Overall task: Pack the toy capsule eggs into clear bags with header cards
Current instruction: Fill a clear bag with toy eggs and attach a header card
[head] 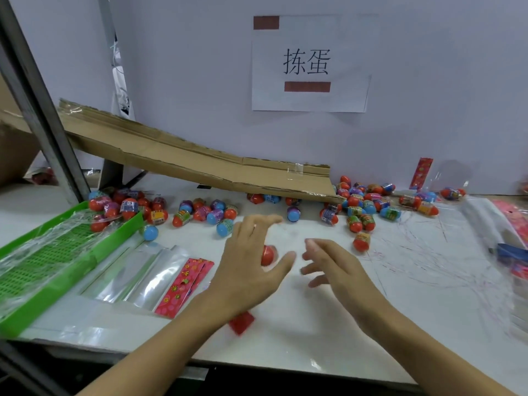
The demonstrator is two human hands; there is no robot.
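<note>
The scene is lit brightly and evenly from above, and only soft shadows are seen under the cardboard ramp (200,161). Glare is reflected on the clear bags (137,275) and the white table (314,338). Both hands are blurred, and straight lines are bent near the edges.

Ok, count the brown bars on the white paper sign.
2: one brown bar at the white paper sign's top left corner, one below its printed characters. None looks hidden.

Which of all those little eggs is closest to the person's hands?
The red egg showing just beyond the left hand, between thumb and fingers. All the other eggs lie farther back on the table.
</note>
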